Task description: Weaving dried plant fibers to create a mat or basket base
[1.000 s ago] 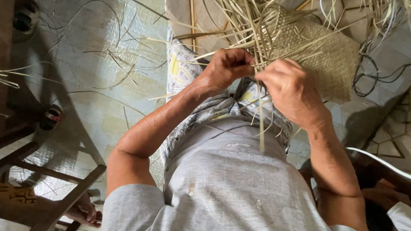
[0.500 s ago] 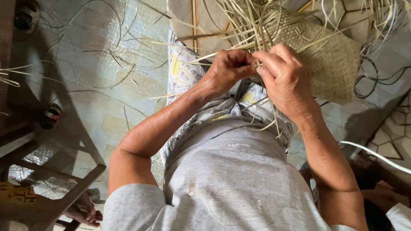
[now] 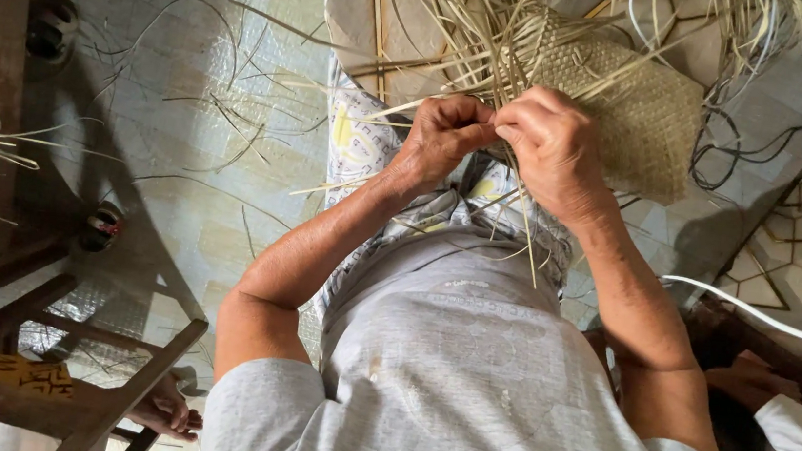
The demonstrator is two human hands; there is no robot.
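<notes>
Presently catalogued: one half-woven, tan, flat palm-leaf mat piece [image 3: 619, 99], lying across the person's lap and the landmark for all that follows. At its near edge, the left hand [image 3: 443, 141] is closed in a tight pinch on thin pale leaf strips [image 3: 477, 42]; touching it, the right hand [image 3: 555, 152] is likewise curled shut on strips at the same edge, one loose strand hanging down toward the grey shirt [image 3: 465, 379]. Beyond the mat piece, unwoven strip ends fan outward. Under it, a patterned white-and-yellow cloth [image 3: 355, 138] covers the lap. Well to its left, stray strands lie on the pale tiled floor [image 3: 189, 87] beside a dark wooden chair frame [image 3: 0, 118]. Handling note, as judgement: the weave probably stays even if both pinches keep close to the woven edge, strips flat and untwisted, each pulled snug against its neighbour.
</notes>
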